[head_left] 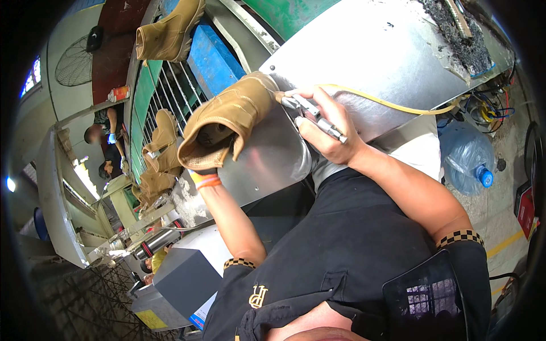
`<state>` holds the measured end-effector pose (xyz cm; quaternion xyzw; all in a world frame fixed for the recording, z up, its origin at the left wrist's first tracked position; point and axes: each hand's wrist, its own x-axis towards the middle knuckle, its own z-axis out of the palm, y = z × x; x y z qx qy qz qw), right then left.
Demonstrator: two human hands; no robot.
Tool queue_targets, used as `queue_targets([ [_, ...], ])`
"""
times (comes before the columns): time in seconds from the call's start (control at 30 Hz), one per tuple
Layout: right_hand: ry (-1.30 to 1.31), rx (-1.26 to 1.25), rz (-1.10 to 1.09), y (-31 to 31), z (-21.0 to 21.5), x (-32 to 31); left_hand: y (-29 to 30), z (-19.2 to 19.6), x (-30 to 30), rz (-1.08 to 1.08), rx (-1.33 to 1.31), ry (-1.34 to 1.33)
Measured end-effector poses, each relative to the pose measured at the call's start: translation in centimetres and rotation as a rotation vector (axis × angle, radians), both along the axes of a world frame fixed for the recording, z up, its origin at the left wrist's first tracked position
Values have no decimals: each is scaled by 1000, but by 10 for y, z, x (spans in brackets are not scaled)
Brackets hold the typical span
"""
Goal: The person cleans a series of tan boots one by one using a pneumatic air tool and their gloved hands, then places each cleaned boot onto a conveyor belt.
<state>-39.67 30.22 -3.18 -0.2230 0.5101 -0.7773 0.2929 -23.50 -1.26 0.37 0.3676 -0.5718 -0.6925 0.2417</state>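
A tan work boot (236, 113) lies on its side in front of me, its wide opening toward me and its toe pointing up and right. My left hand (206, 174), with a yellow and orange cuff at the wrist, holds it from below; the boot hides most of the fingers. In my right hand (330, 122) is a silver metal hand tool (313, 115), pen-like, with several knurled parts. The tool's brownish tip (278, 96) meets the boot's toe edge, or is very close to it. A yellow hose (387, 103) runs to the right from behind this hand.
A shiny metal work surface (341, 51) spreads ahead, with dark crusted residue (449, 40) at its far right. Another boot (170, 34) is at the upper left, beside a blue box (213, 59). Several boots (159, 153) stand along a conveyor rack. A large plastic bottle (466, 156) is at right.
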Motion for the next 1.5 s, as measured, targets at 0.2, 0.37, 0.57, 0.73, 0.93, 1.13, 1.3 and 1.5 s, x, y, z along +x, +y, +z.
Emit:
queue_targets([
  [0.2,-44,66,22,-11,-1,6,41,-1,60,73,330,105],
  [0.37,-75,55,-12,-17,-6,15,117,9,84,33,314,-304],
  [0.57,-92,1,1,-16,-4,21,168,15,83,81,445,-294],
  [0.73,-89,30,60,-7,-3,26,204,17,56,-13,553,-291],
  [0.93,-77,34,12,6,0,19,237,18,27,-55,713,-147],
  [1.13,-151,50,131,41,8,9,242,16,12,-114,901,3],
  [1.3,-249,75,198,76,21,-2,253,14,-5,-191,1128,241],
  [1.5,-183,136,209,116,44,-25,269,17,-58,-220,1129,130],
])
